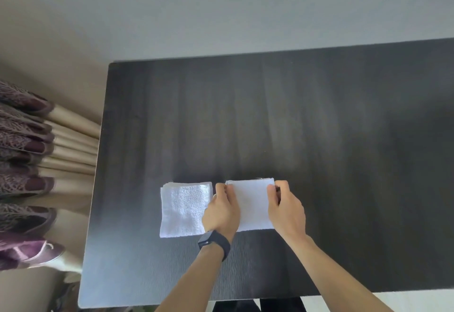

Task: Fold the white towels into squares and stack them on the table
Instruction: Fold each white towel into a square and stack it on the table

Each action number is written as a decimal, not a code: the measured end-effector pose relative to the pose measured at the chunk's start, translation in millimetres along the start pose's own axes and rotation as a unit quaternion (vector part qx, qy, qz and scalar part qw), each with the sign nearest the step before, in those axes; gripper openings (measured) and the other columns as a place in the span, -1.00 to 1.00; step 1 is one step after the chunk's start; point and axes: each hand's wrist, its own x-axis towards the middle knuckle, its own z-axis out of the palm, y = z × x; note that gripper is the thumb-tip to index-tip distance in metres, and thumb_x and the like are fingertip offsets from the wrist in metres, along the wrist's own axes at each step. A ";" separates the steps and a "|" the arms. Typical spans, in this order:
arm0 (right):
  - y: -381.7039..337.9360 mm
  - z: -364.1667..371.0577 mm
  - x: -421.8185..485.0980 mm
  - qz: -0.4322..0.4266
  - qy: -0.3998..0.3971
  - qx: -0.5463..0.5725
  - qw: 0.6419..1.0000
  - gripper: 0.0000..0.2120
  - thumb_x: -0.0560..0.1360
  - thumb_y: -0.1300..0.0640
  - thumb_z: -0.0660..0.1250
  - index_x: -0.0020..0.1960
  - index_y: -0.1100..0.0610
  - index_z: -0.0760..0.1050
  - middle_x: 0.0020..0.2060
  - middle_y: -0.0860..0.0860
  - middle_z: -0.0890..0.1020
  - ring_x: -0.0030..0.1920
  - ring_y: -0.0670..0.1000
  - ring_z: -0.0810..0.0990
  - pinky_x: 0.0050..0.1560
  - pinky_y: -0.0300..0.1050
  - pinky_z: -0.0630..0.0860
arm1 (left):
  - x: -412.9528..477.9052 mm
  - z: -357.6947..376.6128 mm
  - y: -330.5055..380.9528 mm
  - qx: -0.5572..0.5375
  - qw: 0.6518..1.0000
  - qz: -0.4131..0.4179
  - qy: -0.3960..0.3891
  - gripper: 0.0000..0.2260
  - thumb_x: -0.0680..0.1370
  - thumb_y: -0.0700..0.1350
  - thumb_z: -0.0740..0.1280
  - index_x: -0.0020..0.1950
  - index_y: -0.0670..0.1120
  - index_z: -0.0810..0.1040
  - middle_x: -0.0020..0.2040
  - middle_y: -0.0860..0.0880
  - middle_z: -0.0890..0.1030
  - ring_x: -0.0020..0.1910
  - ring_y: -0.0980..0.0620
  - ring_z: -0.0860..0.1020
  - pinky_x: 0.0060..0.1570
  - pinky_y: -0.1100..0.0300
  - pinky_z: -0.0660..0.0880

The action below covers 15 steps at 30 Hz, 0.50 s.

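A: Where is the folded towel point(250, 207) held?
B: At lower centre of the frame, flat on the desk point(344, 139); its upper corners are pinched by the left hand point(222, 211) and right hand point(286, 209).
A: And the stack point(183, 209)?
B: Just left of it, nearest the left hand; possibly several layers. A leftward carry is judged next.

On the bench point(344, 139), toward its near edge, the folded towel point(183, 209) lies left, the second towel point(253, 203) just beside it on the right. My left hand point(222, 211) pinches the second towel's left edge, my right hand point(286, 209) its right edge. Beyond the bench's left edge hang curtains point(36, 164).
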 end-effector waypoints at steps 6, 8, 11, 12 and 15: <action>3.0 -5.8 -4.0 0.005 0.021 -0.026 0.999 -0.73 0.61 -0.19 0.09 0.12 -0.04 0.39 -0.09 -0.15 0.55 -0.20 -0.13 0.52 -0.36 -0.28 0.28 | -8.3 -11.1 6.2 0.022 0.998 0.041 0.038 -0.80 0.66 0.11 0.05 0.09 0.01 0.33 -0.01 0.02 0.54 -0.21 -0.11 0.56 -0.28 0.05 0.50; 8.7 -7.0 -11.0 -0.004 0.057 -0.002 0.998 -0.71 0.59 -0.17 0.15 0.17 -0.02 0.43 0.05 -0.11 0.53 -0.08 -0.10 0.54 -0.26 -0.29 0.39 | -14.0 -12.1 2.1 0.058 0.989 0.112 0.082 -0.72 0.62 0.07 0.18 0.27 -0.03 0.39 0.18 -0.02 0.48 -0.02 -0.11 0.56 -0.26 0.02 0.54; 13.9 -2.5 -23.9 -0.077 0.096 -0.010 0.992 -0.65 0.59 -0.12 0.11 0.25 0.02 0.46 0.24 -0.06 0.52 0.17 -0.06 0.46 0.07 -0.18 0.49 | -17.1 -5.6 -10.9 0.152 0.949 0.252 0.113 -0.56 0.56 0.04 0.23 0.41 -0.05 0.42 0.38 -0.08 0.45 0.21 -0.13 0.51 0.02 -0.05 0.54; 14.3 0.7 -27.0 -0.110 0.098 -0.032 0.989 -0.61 0.61 -0.11 0.07 0.31 0.03 0.45 0.32 -0.06 0.49 0.26 -0.05 0.43 0.17 -0.13 0.47 | -16.7 -2.8 -15.1 0.186 0.935 0.284 0.098 -0.53 0.56 0.05 0.19 0.46 -0.05 0.40 0.46 -0.07 0.41 0.32 -0.12 0.45 0.18 -0.09 0.47; 14.5 13.4 -24.7 -0.202 0.079 -0.140 0.966 -0.51 0.65 -0.03 -0.03 0.52 0.08 0.29 0.53 -0.02 0.28 0.51 -0.01 0.25 0.40 -0.04 0.30 | -11.4 4.4 -26.4 0.242 0.914 0.320 0.063 -0.46 0.59 0.08 0.14 0.56 -0.04 0.28 0.58 -0.04 0.22 0.54 -0.08 0.23 0.47 -0.17 0.14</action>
